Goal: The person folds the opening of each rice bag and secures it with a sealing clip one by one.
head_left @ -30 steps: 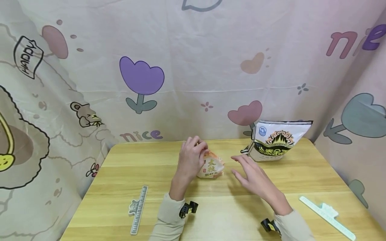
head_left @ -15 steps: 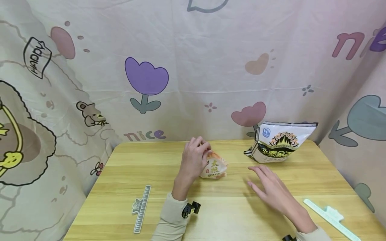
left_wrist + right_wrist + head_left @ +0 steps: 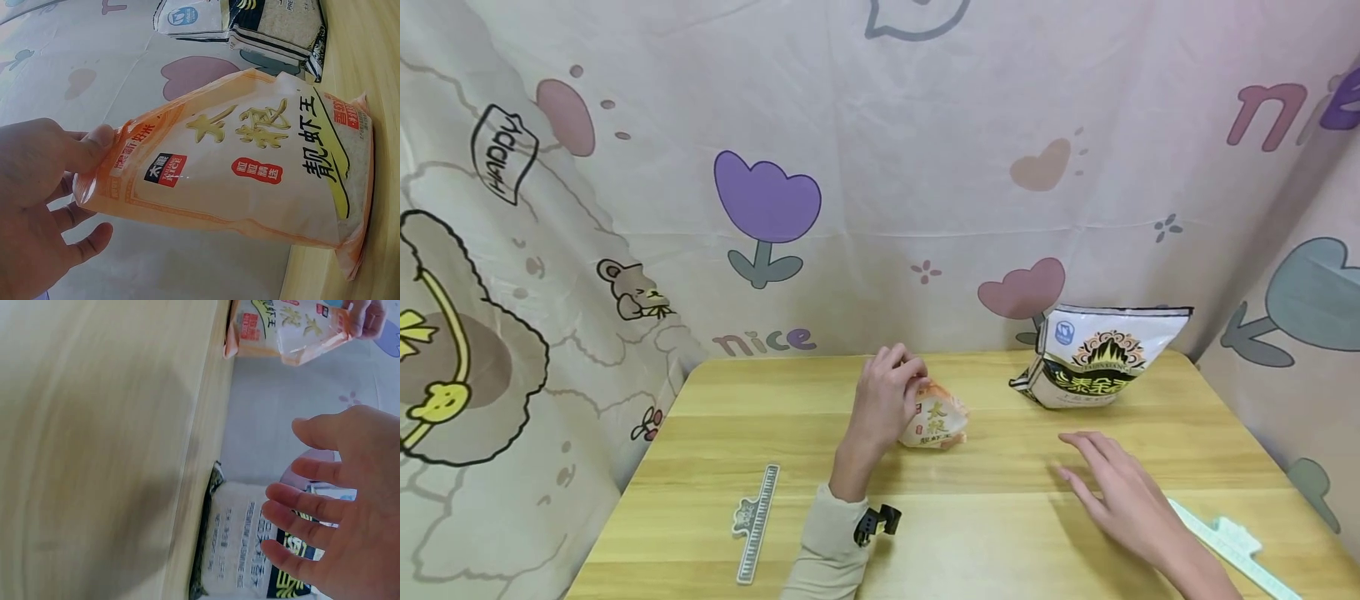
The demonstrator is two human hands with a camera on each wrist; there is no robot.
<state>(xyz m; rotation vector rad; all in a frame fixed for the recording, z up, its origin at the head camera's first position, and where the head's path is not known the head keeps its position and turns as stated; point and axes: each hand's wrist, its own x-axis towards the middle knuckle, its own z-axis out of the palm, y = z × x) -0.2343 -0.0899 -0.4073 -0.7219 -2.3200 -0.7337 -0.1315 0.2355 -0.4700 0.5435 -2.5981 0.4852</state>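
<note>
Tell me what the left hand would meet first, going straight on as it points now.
Probably the printed backdrop, though depth is unclear; the left hand holds the orange rice bag.

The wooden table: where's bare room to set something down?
The wooden table has bare room at front centre, between the left sleeve and right hand, and at back left, between the grey clip, left hand and patterned curtain. A smaller gap separates the orange rice bag and jasmine rice bag. Front right is crowded by the right hand and mint clip.

Wrist views dimmer — soft shadows on tabletop [image 3: 75, 487].
</note>
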